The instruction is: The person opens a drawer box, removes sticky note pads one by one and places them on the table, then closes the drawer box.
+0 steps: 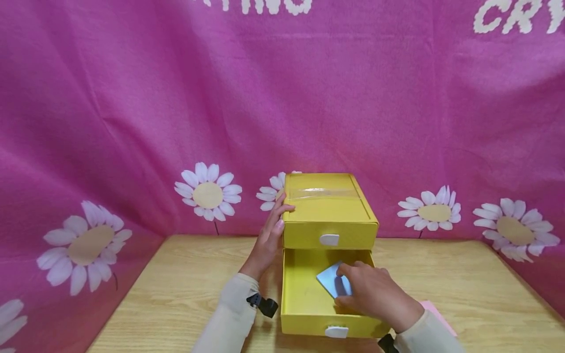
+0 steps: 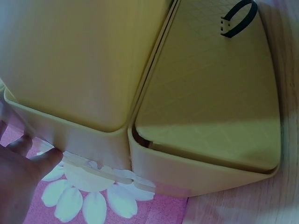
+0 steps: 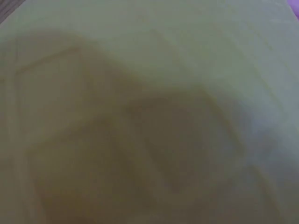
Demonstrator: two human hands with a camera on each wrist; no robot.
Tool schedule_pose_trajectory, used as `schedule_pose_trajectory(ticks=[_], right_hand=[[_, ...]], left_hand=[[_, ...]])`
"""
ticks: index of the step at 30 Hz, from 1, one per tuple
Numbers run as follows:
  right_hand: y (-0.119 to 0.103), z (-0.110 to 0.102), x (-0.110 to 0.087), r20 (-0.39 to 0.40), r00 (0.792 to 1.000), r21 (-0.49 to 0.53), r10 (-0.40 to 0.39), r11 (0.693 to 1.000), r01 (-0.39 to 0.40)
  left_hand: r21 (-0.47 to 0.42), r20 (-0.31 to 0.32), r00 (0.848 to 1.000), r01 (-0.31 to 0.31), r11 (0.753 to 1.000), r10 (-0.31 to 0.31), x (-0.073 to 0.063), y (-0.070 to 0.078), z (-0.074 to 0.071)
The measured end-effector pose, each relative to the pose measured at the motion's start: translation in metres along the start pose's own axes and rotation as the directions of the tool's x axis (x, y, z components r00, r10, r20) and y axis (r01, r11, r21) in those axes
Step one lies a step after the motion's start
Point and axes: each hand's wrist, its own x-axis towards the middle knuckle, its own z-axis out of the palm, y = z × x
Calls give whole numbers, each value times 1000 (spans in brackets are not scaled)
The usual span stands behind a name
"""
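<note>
White lettering reading "CRY" point(image 1: 525, 13) stands on the pink cloth point(image 1: 353, 108), other letters point(image 1: 273, 6) cropped.

The lower drawer point(image 1: 302, 294) is open from above at left; the right hand point(image 1: 377, 290) blocks its right, the upper drawer point(image 1: 304, 237) its back.

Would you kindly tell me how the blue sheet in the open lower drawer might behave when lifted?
The blue sheet looks thin, so it is probably light. Its straight edges suggest paper-like stiffness, though it may bend easily.
</note>
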Motion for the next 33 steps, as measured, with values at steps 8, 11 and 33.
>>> schedule_pose_trajectory(ticks=[8, 11, 33], right_hand=[[1, 4, 2, -15, 1000, -35, 13, 999, -14], [0, 4, 2, -31, 999, -50, 18, 999, -19], [-2, 15, 5, -125, 992, -154, 34, 987, -53]], left_hand=[[4, -2, 1000, -9, 1000, 9, 1, -2, 1], [3, -4, 1000, -13, 1000, 13, 1, -2, 1], [-3, -2, 1000, -12, 1000, 12, 1, -1, 1]])
